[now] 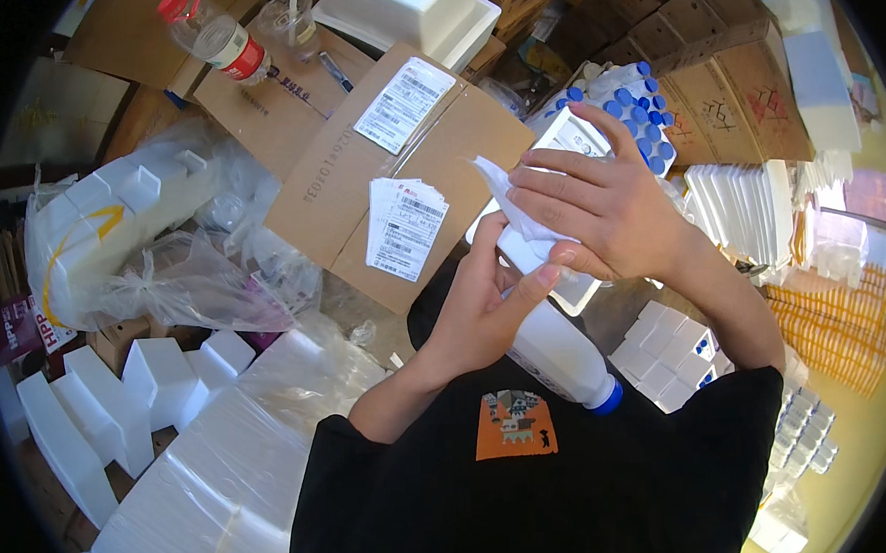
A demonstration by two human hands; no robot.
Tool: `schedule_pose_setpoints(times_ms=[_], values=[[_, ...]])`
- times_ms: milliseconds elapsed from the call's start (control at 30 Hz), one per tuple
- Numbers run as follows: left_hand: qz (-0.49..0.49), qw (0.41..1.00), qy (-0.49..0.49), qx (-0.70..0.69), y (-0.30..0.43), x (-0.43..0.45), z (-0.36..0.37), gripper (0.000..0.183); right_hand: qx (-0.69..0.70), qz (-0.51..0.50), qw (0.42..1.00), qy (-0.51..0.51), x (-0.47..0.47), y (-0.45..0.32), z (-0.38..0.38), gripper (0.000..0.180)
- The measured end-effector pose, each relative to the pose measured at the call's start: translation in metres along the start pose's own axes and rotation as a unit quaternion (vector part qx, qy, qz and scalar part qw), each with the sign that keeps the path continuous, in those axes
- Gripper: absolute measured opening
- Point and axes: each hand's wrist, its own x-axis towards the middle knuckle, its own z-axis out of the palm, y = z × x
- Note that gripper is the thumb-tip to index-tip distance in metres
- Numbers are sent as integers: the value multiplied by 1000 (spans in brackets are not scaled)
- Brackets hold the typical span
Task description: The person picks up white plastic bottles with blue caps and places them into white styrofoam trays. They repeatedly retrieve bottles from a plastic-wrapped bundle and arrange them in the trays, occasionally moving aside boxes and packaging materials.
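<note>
A white plastic bottle with a blue cap (560, 351) lies at a slant before my chest, its cap towards me. My left hand (489, 296) is closed around its far part, the thumb on top. My right hand (589, 201) presses a crumpled white tissue (527, 231) onto the bottle's base end. The two thumbs are close together. Under and beyond the hands a white foam box (575, 293) is partly hidden. Left of it, a stack of printed labels (408, 229) rests on a closed cardboard carton (333, 184), with another label (405, 104) on the carton farther back.
Several blue-capped bottles (639, 120) stand beyond my right hand. A drink bottle (228, 51), a plastic cup (291, 29) and a marker (336, 72) are at the back left. Foam boxes (152, 382) and plastic-wrapped foam (198, 477) fill the left; stacked cartons (727, 104) stand at the right.
</note>
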Motion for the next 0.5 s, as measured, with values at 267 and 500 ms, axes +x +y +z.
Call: schedule_pose_setpoints(times_ms=[267, 500], values=[[46, 998, -22, 23, -7, -2, -8, 65, -5, -54, 998, -11, 2, -6, -3, 43], [2, 993, -69, 94, 5, -3, -16, 68, -19, -147, 989, 3, 14, -2, -14, 24]])
